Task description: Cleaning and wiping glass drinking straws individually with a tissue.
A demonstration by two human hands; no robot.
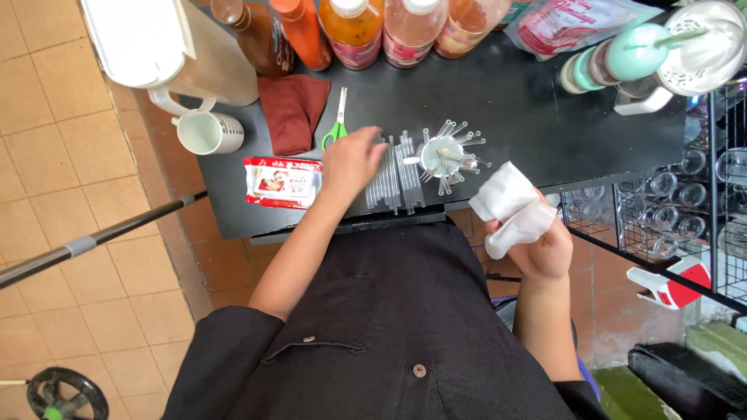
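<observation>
My left hand point(352, 162) reaches over the black table point(537, 117), its fingers spread and resting on a row of clear plastic tubes point(393, 177) laid side by side. My right hand point(537, 241) is held off the table's front edge, closed around a white wipe point(510, 204). A white cup point(440, 155) stuffed with clear plastic utensils stands just right of the tubes. A red and white wipe packet point(282, 182) lies left of my left hand. Green-handled scissors point(337, 124) lie behind it.
A dark red cloth point(292, 109), a white mug point(208, 132) and a beige pitcher point(175, 50) sit at the table's left. Several sauce bottles point(354, 27) line the back. A wire rack of glasses point(677, 202) stands to the right. A grey pole point(93, 239) crosses the tiled floor.
</observation>
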